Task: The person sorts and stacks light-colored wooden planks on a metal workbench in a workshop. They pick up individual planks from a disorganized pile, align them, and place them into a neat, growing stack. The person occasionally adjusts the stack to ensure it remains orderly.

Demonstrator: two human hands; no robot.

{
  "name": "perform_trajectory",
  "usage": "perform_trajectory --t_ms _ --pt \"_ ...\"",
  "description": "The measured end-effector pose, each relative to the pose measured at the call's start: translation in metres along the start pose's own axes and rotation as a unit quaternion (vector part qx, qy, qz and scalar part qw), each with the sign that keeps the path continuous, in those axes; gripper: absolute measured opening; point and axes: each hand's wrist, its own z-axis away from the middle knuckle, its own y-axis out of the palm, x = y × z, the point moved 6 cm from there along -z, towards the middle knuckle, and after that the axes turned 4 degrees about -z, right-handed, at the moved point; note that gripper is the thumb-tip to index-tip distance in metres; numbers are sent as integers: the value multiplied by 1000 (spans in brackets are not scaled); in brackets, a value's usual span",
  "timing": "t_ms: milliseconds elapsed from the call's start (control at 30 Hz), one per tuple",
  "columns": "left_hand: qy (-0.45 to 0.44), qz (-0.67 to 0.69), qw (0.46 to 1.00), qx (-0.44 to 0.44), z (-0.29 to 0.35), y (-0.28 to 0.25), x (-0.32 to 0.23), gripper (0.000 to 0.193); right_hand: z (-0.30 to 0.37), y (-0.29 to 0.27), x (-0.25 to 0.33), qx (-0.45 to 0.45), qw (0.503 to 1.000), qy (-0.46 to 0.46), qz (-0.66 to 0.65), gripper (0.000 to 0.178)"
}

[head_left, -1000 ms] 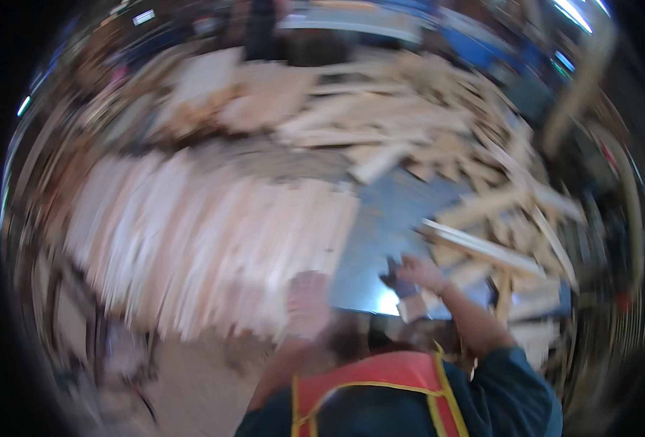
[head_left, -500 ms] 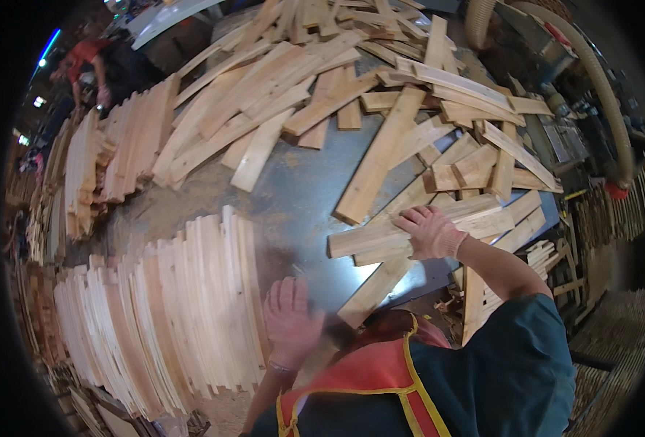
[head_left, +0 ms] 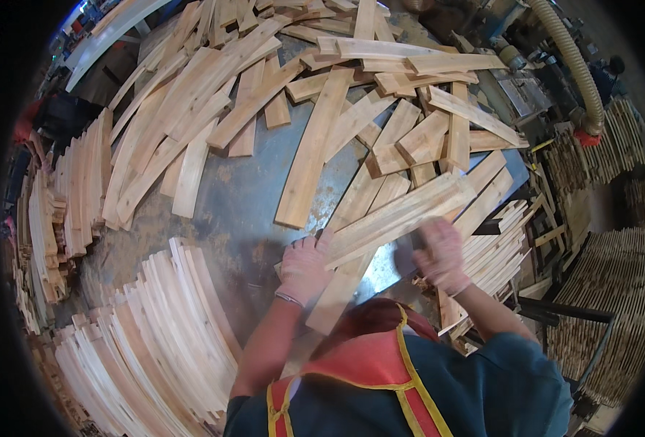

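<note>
Both my hands wear pale pinkish work gloves. My left hand [head_left: 306,269] is closed round the left end of a light wooden board [head_left: 395,218], which lies slanted with others on the metal tabletop [head_left: 235,178]. My right hand [head_left: 442,256] is beside the near edge of that board, toward its right end; its curled fingers are smeared by motion. Another short plank [head_left: 341,291] sticks out from beneath the board toward my body. Just beyond lies a longer plank [head_left: 314,156], pointing away from me.
A heap of loose boards [head_left: 213,95] covers the far side. Boards stand on edge in a tight row [head_left: 155,320] at near left, with another row [head_left: 68,197] beyond. At right are a ribbed hose [head_left: 574,54] and stacked wood strips [head_left: 614,306]. Someone in red is partly visible at far left.
My left hand has moved from beside the row of upright boards to the left end of the board. My right hand has slid off its top to its near edge. The view has shifted.
</note>
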Motion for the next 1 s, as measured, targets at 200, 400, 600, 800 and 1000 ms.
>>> perform_trajectory --t_ms 200,400,600,800,1000 --pt "74 643 754 111 90 38 3 88 158 66 -103 75 812 510 -273 90" --pt "-22 836 526 150 236 40 13 93 73 27 67 52 357 429 -828 65" --pt "-65 843 529 -71 327 54 42 85 64 72 236 158 430 311 -833 65" --pt "-178 798 550 -169 376 150 63 59 81 182 265 323 606 372 -625 38" --pt "-301 264 875 -271 385 92 64 64 58 208 336 518 804 89 -277 55"
